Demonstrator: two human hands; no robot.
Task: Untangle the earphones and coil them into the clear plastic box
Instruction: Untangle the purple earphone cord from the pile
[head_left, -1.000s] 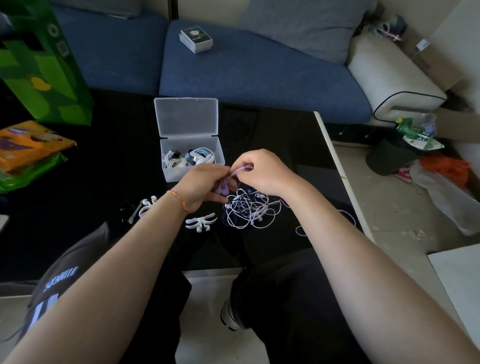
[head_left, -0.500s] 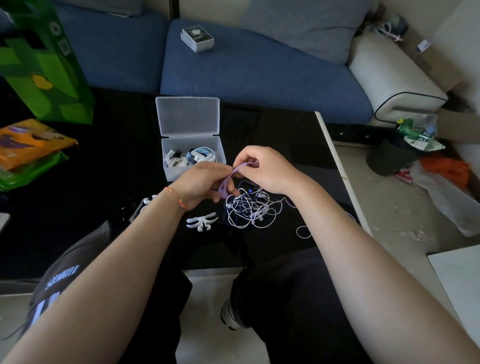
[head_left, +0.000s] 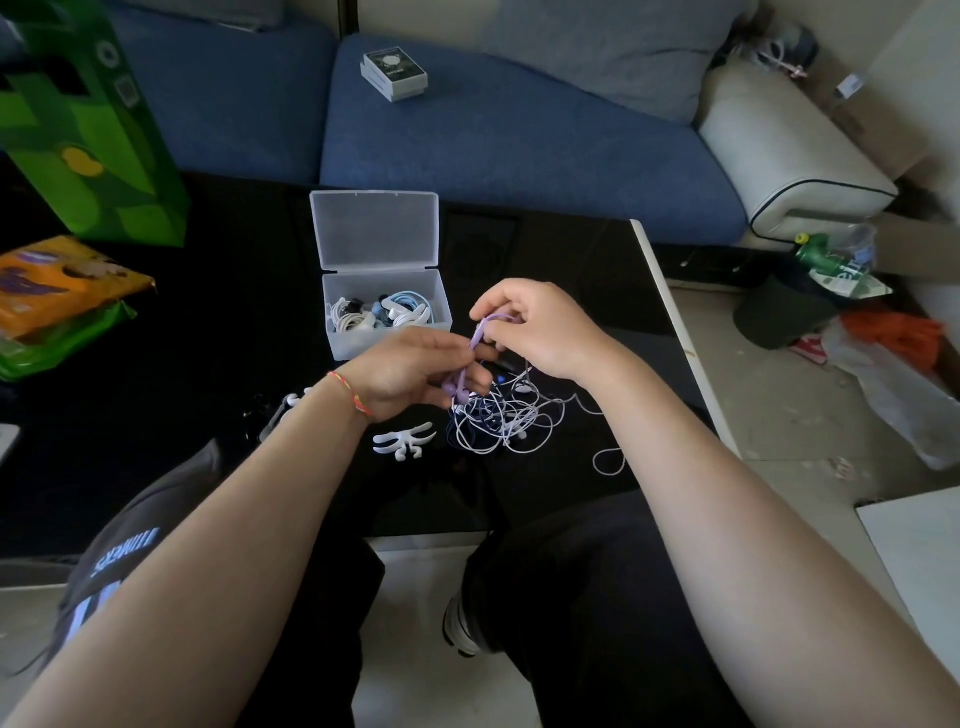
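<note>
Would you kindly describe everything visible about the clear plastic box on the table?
The clear plastic box is a small rectangular case of frosted, translucent plastic, standing on the black table just beyond the left hand. Its hinged lid is open, lying back toward the sofa. Inside lie coiled earphones, white and light blue, with something dark among them. The left hand overlaps its near edge in view; whether it touches is unclear.
</note>
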